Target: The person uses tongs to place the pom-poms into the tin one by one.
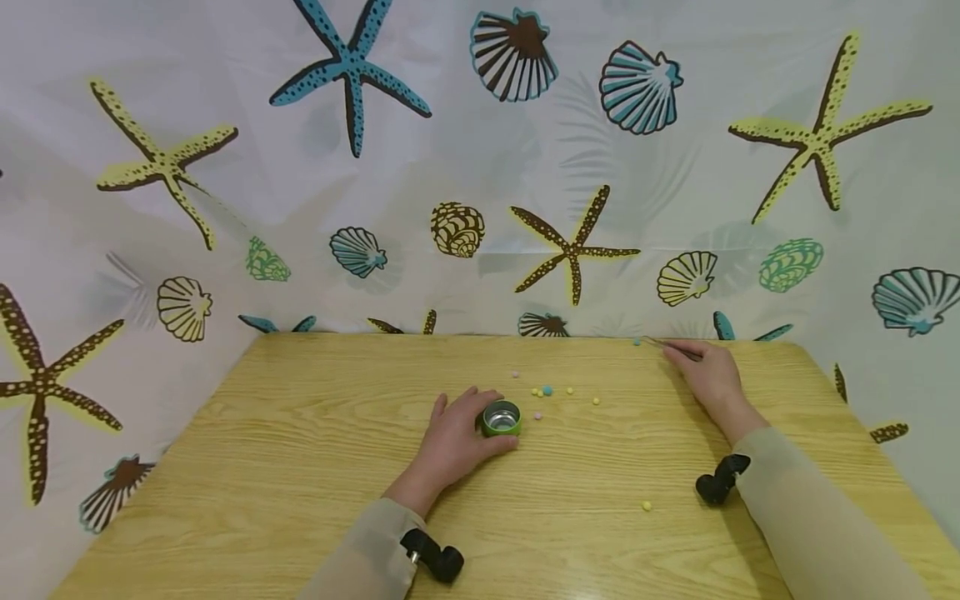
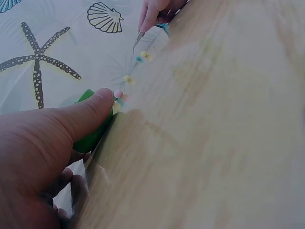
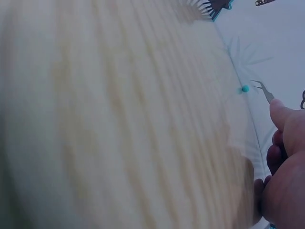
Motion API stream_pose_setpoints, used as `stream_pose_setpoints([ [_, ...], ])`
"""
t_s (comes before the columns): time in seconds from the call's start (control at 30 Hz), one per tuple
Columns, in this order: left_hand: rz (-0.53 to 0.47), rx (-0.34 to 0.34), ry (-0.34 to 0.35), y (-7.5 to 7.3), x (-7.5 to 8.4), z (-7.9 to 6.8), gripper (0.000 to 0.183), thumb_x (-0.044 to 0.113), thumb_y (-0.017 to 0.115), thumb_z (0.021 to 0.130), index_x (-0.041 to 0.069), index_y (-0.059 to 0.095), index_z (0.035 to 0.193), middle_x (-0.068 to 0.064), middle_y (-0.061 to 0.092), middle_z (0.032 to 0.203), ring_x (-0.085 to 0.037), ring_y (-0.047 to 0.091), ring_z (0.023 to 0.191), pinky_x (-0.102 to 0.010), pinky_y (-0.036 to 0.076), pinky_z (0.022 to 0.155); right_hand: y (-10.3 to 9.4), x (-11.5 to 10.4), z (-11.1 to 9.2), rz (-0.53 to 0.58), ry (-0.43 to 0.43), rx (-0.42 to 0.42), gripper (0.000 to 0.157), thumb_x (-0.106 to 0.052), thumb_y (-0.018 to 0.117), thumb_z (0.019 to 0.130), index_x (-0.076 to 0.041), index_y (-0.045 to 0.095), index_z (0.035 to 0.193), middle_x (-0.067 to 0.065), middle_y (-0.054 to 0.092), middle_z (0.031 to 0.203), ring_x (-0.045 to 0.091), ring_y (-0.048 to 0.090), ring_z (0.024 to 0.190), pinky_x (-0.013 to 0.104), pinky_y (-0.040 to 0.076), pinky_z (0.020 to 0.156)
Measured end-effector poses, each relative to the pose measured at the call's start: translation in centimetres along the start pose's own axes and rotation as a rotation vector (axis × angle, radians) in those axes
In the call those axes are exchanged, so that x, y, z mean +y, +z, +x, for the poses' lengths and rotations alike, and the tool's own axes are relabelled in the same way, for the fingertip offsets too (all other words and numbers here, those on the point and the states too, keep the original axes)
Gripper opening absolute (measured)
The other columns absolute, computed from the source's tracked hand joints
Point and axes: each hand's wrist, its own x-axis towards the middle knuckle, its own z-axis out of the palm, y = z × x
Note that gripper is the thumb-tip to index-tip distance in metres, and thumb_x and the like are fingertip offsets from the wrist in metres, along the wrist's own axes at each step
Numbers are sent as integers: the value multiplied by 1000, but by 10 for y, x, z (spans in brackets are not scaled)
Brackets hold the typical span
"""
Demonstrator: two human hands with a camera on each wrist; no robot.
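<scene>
My left hand (image 1: 459,437) holds a small green metal cup (image 1: 501,432) upright on the table, thumb on the near side and fingers at the far side. In the left wrist view the thumb lies against the green cup (image 2: 90,138). At the table's back edge, my right hand (image 1: 712,379) pinches thin tweezers (image 1: 660,342) with bent tips. A teal bead (image 1: 637,341) lies just off the tips. The right wrist view shows the tweezers (image 3: 265,90) spread slightly apart, beside the teal bead (image 3: 245,88) and not touching it.
Right of the cup lie a larger blue bead (image 1: 547,390), several yellow beads (image 1: 570,391) and two pink ones (image 1: 537,416). Another yellow bead (image 1: 647,506) is nearer the front. A patterned curtain (image 1: 450,167) rises behind the wooden table (image 1: 315,417).
</scene>
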Motion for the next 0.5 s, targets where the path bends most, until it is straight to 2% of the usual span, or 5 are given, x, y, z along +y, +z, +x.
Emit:
stream_pose_setpoints([
  [0.27,5,3,-2,0,0,1,73,38,94,92,9,65,153,-14,61,158,-40,42,158,-67,5,133,0,-1,5,-31,23,-9,46,-31,66,114,-1,69,148,23,56,161,44,43,156,59,35,127],
  [0.5,7,-1,-3,0,0,1,73,39,93,92,9,65,153,-14,61,158,-40,42,158,-66,5,133,1,-2,7,-67,51,-22,46,-33,65,115,-3,69,149,24,55,161,45,43,155,61,35,127],
])
